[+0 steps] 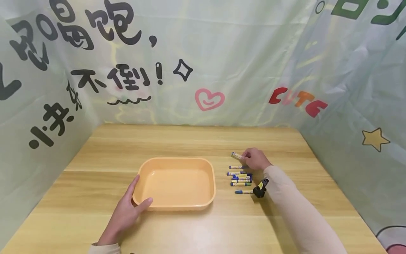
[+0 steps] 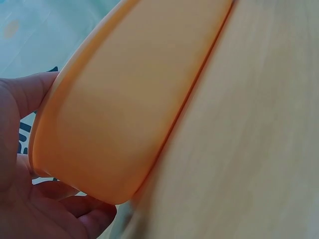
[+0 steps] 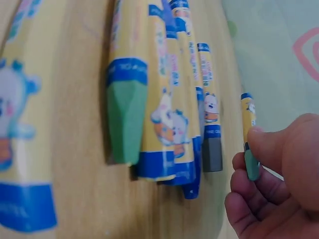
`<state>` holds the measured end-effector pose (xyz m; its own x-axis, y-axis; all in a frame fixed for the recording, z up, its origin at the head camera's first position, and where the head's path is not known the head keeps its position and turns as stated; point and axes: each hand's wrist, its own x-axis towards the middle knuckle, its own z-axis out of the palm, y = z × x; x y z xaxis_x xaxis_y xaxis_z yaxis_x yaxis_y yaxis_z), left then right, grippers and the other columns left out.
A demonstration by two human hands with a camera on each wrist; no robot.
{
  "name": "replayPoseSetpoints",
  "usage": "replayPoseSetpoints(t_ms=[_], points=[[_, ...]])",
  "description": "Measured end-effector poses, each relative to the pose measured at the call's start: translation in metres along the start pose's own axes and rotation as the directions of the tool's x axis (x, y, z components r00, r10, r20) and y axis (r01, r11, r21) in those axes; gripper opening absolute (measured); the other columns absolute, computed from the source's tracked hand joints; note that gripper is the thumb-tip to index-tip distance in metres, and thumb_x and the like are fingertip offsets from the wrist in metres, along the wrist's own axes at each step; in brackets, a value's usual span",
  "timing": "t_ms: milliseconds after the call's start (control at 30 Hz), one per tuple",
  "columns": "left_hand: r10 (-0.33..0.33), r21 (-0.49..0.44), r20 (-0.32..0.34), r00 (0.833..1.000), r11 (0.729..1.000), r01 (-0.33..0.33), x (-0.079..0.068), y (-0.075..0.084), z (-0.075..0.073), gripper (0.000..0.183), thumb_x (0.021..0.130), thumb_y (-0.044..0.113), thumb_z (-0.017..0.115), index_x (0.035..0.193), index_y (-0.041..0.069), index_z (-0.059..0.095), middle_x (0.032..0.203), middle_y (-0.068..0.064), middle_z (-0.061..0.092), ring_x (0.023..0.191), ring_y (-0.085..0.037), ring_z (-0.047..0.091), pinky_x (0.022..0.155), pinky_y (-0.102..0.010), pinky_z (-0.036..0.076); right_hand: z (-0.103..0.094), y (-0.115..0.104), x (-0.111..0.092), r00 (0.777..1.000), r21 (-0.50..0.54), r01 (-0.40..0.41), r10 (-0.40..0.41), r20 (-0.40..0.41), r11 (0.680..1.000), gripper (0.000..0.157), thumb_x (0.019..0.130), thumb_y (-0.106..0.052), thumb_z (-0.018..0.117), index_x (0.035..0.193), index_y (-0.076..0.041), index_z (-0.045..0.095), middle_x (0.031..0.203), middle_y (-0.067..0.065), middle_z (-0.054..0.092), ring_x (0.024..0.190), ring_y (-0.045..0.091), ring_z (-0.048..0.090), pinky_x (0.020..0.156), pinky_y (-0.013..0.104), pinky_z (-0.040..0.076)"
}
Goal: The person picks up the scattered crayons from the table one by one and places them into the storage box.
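Observation:
At the left end of a pale orange plastic tray (image 1: 177, 187), my left hand (image 1: 126, 210) grips the rim, thumb over the front corner. The left wrist view shows fingers of that hand (image 2: 30, 199) curled under the corner of the tray (image 2: 119, 99). My right hand (image 1: 257, 159) pinches a green oil pastel (image 3: 247, 119) in a yellow and blue wrapper between thumb and fingers, at the back of a group of pastels. Nearest that hand lies a dark grey pastel (image 3: 213, 154). Several others, including a light green one (image 3: 127, 119), lie side by side nearer me.
A blue pastel (image 1: 243, 192) lies apart at the front of the group, partly behind the black wrist camera (image 1: 260, 188). The wooden table (image 1: 177, 141) is enclosed by printed fabric walls (image 1: 247, 53) at the back and both sides.

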<state>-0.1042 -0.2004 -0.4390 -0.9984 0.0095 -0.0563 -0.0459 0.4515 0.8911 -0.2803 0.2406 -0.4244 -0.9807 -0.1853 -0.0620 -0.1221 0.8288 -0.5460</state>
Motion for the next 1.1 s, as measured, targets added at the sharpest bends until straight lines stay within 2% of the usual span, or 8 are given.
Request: replayPoseSetpoints(t_ms=[267,400,500,633,733,800,1000,1100], points=[[0.003,0.01,0.0,1.0,1.0,-0.003,0.004,0.001,-0.002,0.094,0.089,0.033,0.072,0.157,0.021,0.008,0.143,-0.03,0.04,0.109,-0.032,0.058,0.079,-0.029,0.049,-0.006,-0.003,-0.004,0.998,0.128,-0.048,0.042,0.049,0.991,0.028,0.099,-0.014,0.054,0.117,0.004,0.064,0.108,0.017,0.064,0.096,0.03,0.058,0.083,0.046,0.048],[0.002,-0.004,0.002,1.0,1.0,-0.002,0.006,-0.001,-0.001,0.094,0.088,0.033,0.073,0.157,0.021,0.01,0.14,-0.03,0.044,0.099,-0.027,0.059,0.07,-0.028,0.05,-0.006,-0.007,-0.005,0.993,0.294,-0.107,0.086,0.083,0.95,0.027,0.098,-0.009,0.052,0.116,0.008,0.061,0.106,0.018,0.061,0.094,0.028,0.055,0.081,0.042,0.047],[0.009,-0.011,0.0,1.0,1.0,-0.009,0.006,-0.002,0.0,0.094,0.088,0.033,0.073,0.157,0.02,0.01,0.139,-0.03,0.045,0.101,-0.027,0.059,0.072,-0.028,0.05,-0.003,-0.009,-0.004,0.99,0.474,-0.118,0.066,0.125,0.873,0.023,0.096,0.0,0.05,0.113,0.014,0.055,0.097,0.017,0.058,0.086,0.023,0.053,0.077,0.036,0.047],[0.015,-0.001,-0.004,1.0,1.0,-0.015,0.005,-0.002,0.0,0.093,0.089,0.032,0.072,0.157,0.019,0.01,0.14,-0.031,0.043,0.108,-0.031,0.059,0.078,-0.027,0.049,-0.002,-0.015,-0.006,0.974,0.687,-0.172,0.017,0.227,0.706,0.032,0.097,0.006,0.044,0.126,0.019,0.039,0.099,0.019,0.056,0.085,0.019,0.058,0.077,0.029,0.051],[0.016,0.006,-0.003,1.0,1.0,-0.016,0.004,-0.003,0.001,0.093,0.089,0.033,0.072,0.157,0.019,0.01,0.142,-0.031,0.041,0.111,-0.034,0.058,0.081,-0.026,0.049,-0.003,-0.019,-0.009,0.953,0.77,-0.245,0.001,0.303,0.589,0.048,0.098,0.006,0.039,0.142,0.014,0.021,0.101,0.021,0.054,0.084,0.018,0.061,0.073,0.025,0.052],[0.018,-0.002,0.001,1.0,1.0,-0.018,0.003,-0.003,0.002,0.093,0.088,0.033,0.072,0.157,0.019,0.01,0.142,-0.032,0.04,0.114,-0.035,0.057,0.083,-0.026,0.049,-0.004,-0.022,-0.01,0.942,0.791,-0.277,-0.006,0.334,0.546,0.055,0.099,0.005,0.038,0.147,0.01,0.012,0.103,0.02,0.052,0.084,0.018,0.061,0.071,0.025,0.051],[0.014,-0.026,0.006,1.0,1.0,-0.014,0.003,-0.006,0.003,0.094,0.088,0.033,0.073,0.157,0.02,0.011,0.142,-0.032,0.04,0.114,-0.034,0.057,0.082,-0.025,0.049,-0.007,-0.034,-0.01,0.95,0.746,-0.225,-0.028,0.31,0.627,0.045,0.096,0.0,0.048,0.135,0.013,0.03,0.102,0.014,0.061,0.073,0.01,0.054,0.072,0.027,0.047],[0.018,-0.015,-0.007,1.0,1.0,-0.018,0.003,-0.006,0.0,0.094,0.087,0.033,0.073,0.157,0.021,0.011,0.14,-0.031,0.043,0.109,-0.032,0.059,0.077,-0.025,0.05,-0.01,-0.044,-0.009,0.947,0.742,-0.203,-0.066,0.316,0.638,0.044,0.094,0.0,0.051,0.131,0.015,0.031,0.104,0.015,0.061,0.071,0.009,0.052,0.073,0.029,0.047]])
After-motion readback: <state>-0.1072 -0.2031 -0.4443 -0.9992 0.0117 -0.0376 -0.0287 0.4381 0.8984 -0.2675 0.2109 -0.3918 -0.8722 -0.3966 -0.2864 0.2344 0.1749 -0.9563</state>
